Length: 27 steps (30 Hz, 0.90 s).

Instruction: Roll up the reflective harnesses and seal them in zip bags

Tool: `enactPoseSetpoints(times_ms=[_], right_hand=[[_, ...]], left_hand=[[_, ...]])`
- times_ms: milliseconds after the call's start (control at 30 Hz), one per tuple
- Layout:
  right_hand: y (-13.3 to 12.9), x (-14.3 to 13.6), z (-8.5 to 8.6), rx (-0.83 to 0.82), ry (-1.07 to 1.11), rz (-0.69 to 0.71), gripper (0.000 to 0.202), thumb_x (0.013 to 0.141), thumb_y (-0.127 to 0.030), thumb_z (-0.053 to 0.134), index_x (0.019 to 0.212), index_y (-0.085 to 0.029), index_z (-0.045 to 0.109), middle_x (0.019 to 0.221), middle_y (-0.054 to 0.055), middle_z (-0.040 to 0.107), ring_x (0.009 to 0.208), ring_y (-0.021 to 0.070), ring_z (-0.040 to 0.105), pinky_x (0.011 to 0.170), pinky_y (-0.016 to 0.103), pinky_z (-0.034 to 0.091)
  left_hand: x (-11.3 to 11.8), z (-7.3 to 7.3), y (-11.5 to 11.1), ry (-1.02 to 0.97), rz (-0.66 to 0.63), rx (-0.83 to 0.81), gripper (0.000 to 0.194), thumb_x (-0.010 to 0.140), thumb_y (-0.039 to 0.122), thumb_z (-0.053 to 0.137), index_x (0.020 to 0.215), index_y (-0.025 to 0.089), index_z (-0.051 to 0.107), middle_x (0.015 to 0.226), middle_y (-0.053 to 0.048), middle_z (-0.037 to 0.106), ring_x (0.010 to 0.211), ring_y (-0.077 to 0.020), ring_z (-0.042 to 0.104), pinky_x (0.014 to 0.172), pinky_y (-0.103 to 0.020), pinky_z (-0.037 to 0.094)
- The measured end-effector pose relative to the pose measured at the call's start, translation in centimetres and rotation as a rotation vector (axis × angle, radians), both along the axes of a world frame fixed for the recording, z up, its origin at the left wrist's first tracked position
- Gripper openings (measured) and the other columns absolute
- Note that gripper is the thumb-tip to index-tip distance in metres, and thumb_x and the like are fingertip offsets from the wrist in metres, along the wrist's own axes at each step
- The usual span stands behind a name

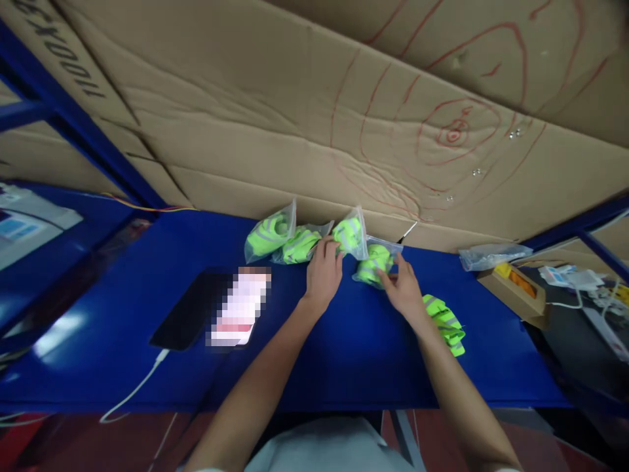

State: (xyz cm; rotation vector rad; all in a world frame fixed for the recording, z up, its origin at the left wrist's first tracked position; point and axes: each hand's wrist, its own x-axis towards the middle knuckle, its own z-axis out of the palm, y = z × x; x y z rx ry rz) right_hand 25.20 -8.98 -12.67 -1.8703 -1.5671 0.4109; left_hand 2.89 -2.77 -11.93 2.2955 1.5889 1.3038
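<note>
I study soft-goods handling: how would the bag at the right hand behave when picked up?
The clear bag by the right hand would likely flop, since it looks thin and wrinkled. Its shiny surface may be slippery. The bunched yellow-green fabric inside suggests something soft, probably light and not fragile.

Four clear plastic bags (269, 235) of neon-yellow, grey-banded fabric line the far side of a blue tabletop (122, 275). The left hand (324, 272) reaches the middle two; the right hand (403, 285) has thumb and fingers at the rightmost. Loose neon fabric (445, 322) lies right, a lit smartphone (240, 305) left.
</note>
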Motion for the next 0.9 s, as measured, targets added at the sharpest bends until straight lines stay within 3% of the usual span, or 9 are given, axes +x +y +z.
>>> enactPoseSetpoints(times_ms=[67, 167, 233, 333, 467, 567, 667, 767, 900], right_hand=[[0.0, -3.3, -1.1, 0.025, 0.123, 0.049, 0.084, 0.099, -0.065, 0.050, 0.161, -0.011, 0.036, 0.154, 0.028, 0.050, 0.096, 0.0254, 0.074, 0.088, 0.048, 0.066], [0.5, -7.3, -1.8, 0.060, 0.255, 0.133, 0.071, 0.104, -0.059, 0.044, 0.164, -0.024, 0.030, 0.158, 0.016, 0.050, 0.112, 0.0210, 0.073, 0.094, 0.041, 0.066], [0.5, -8.5, -1.1, 0.078, 0.302, 0.182, 0.065, 0.106, -0.056, 0.042, 0.164, -0.029, 0.029, 0.157, 0.011, 0.052, 0.123, 0.0183, 0.071, 0.099, 0.038, 0.065], [-1.4, -7.0, 1.5, 0.085, 0.268, 0.219, 0.055, 0.106, -0.054, 0.046, 0.156, -0.030, 0.046, 0.158, 0.008, 0.052, 0.139, 0.0199, 0.061, 0.113, 0.041, 0.057], [-7.6, -1.4, 3.9, 0.046, 0.065, 0.103, 0.046, 0.104, -0.045, 0.055, 0.146, -0.028, 0.062, 0.166, 0.008, 0.045, 0.164, 0.0322, 0.026, 0.136, 0.066, 0.004], [-12.5, 2.9, 2.9, -0.107, -0.391, -0.166, 0.063, 0.099, -0.059, 0.061, 0.155, -0.030, 0.054, 0.172, 0.012, 0.035, 0.161, 0.0439, 0.028, 0.125, 0.079, 0.019], [-15.5, 5.2, 1.1, -0.207, -0.514, -0.222, 0.073, 0.100, -0.063, 0.057, 0.164, -0.032, 0.041, 0.171, 0.014, 0.037, 0.155, 0.0462, 0.038, 0.113, 0.073, 0.041], [-16.2, 5.5, 0.4, -0.166, -0.566, -0.167, 0.068, 0.103, -0.060, 0.054, 0.164, -0.033, 0.039, 0.170, 0.012, 0.039, 0.150, 0.0409, 0.047, 0.109, 0.062, 0.049], [-15.2, 4.5, 0.6, -0.069, -0.536, 0.066, 0.062, 0.103, -0.052, 0.059, 0.160, -0.034, 0.044, 0.168, 0.010, 0.043, 0.151, 0.0325, 0.049, 0.115, 0.050, 0.045]], left_hand=[[0.0, -0.3, -0.1, 0.006, -0.023, 0.055, 0.020, 0.105, 0.017, 0.050, 0.122, 0.016, 0.060, 0.134, -0.017, 0.064, 0.128, -0.0279, 0.065, 0.107, -0.042, 0.057], [0.1, -0.4, -0.5, 0.010, -0.045, 0.132, 0.029, 0.104, 0.012, 0.047, 0.128, 0.017, 0.062, 0.140, -0.018, 0.060, 0.135, -0.0305, 0.059, 0.113, -0.049, 0.052], [0.1, -0.3, -1.2, 0.012, -0.072, 0.173, 0.033, 0.102, 0.010, 0.047, 0.131, 0.018, 0.062, 0.143, -0.019, 0.059, 0.138, -0.0321, 0.056, 0.113, -0.052, 0.050], [0.7, -0.2, -2.7, 0.043, -0.202, 0.206, 0.031, 0.100, 0.010, 0.051, 0.127, 0.018, 0.065, 0.135, -0.018, 0.065, 0.128, -0.0307, 0.062, 0.105, -0.049, 0.052], [2.2, -0.4, -4.7, 0.155, -0.550, 0.192, 0.021, 0.100, 0.010, 0.053, 0.106, 0.020, 0.071, 0.107, -0.006, 0.075, 0.094, -0.0181, 0.072, 0.087, -0.033, 0.056], [3.1, -0.8, -5.5, 0.207, -0.702, 0.151, 0.022, 0.100, 0.010, 0.052, 0.097, 0.020, 0.072, 0.101, -0.002, 0.076, 0.078, -0.0134, 0.070, 0.078, -0.029, 0.056], [3.2, -1.2, -5.5, 0.206, -0.723, 0.097, 0.023, 0.099, 0.008, 0.052, 0.095, 0.020, 0.072, 0.102, -0.002, 0.076, 0.077, -0.0129, 0.070, 0.077, -0.029, 0.057], [2.4, -1.6, -5.1, 0.163, -0.672, 0.049, 0.022, 0.098, 0.007, 0.053, 0.096, 0.020, 0.071, 0.103, -0.002, 0.077, 0.082, -0.0129, 0.073, 0.077, -0.027, 0.058], [1.3, -1.9, -4.6, 0.120, -0.598, 0.015, 0.020, 0.097, 0.007, 0.055, 0.098, 0.019, 0.071, 0.103, -0.004, 0.077, 0.088, -0.0140, 0.075, 0.080, -0.027, 0.061]])
